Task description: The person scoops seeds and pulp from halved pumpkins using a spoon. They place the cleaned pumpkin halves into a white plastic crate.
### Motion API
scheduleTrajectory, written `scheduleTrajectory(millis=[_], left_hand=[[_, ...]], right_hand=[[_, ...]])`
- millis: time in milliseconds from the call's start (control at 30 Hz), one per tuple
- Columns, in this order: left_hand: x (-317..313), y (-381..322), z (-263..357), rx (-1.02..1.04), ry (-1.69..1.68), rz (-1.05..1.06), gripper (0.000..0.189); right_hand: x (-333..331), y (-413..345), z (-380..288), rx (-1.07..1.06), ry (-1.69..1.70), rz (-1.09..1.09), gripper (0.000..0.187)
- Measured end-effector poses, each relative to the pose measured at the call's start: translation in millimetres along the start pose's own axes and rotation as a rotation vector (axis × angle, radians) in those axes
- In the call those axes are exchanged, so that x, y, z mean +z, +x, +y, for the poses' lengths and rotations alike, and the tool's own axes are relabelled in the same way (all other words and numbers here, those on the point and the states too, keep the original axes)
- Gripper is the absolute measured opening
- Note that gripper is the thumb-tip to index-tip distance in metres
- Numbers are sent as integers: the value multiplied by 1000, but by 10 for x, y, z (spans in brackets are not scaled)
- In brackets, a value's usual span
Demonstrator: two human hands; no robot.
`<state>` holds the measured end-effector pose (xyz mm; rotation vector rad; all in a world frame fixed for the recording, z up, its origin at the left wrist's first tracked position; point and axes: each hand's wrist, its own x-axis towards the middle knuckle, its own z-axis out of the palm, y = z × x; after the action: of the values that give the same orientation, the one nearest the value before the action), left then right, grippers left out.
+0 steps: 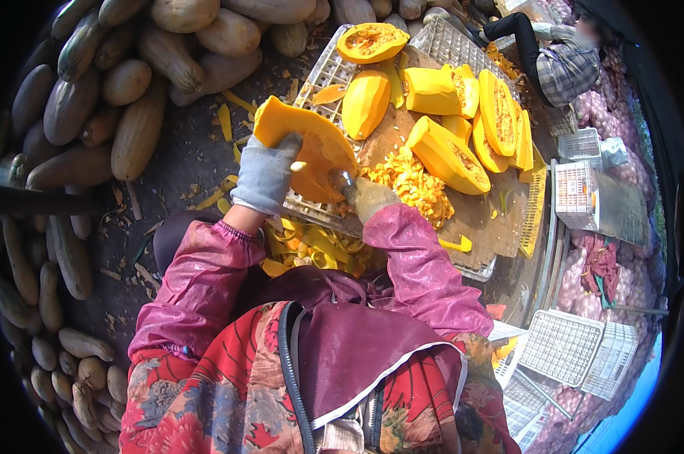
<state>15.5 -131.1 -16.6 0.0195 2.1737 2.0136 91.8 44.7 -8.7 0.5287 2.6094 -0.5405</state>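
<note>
My left hand (265, 170), in a grey knit glove, grips a peeled, hollow piece of orange squash (310, 122) by its near side. A pale seed clings near my thumb. My right hand (374, 200), in a stained glove, holds a metal scraping tool (343, 178) whose shiny end sits against the inside of the hollow; its handle is mostly hidden by the fingers. Just right of that hand lies a heap of stringy squash pulp and seeds (412, 187) on a brown board (483, 227). Peeled squash pieces (449, 156) rest beyond the heap, some with pulp inside.
A white plastic crate (319, 85) is under the board's left side. Peelings (313, 247) are heaped below my hands. Whole squashes (75, 108) are piled at left. A yellow crate (532, 210), stacked white crates (563, 346) and another person (566, 65) are at right.
</note>
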Motion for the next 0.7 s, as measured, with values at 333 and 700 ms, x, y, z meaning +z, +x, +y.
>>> scheduleTrajectory(millis=[333, 700], left_hand=[[12, 55, -73, -43, -43, 22, 27], [10, 67, -112, -61, -32, 29, 29]], right_hand=[[62, 61, 224, -65, -54, 15, 39], [86, 73, 187, -60, -14, 50, 45]])
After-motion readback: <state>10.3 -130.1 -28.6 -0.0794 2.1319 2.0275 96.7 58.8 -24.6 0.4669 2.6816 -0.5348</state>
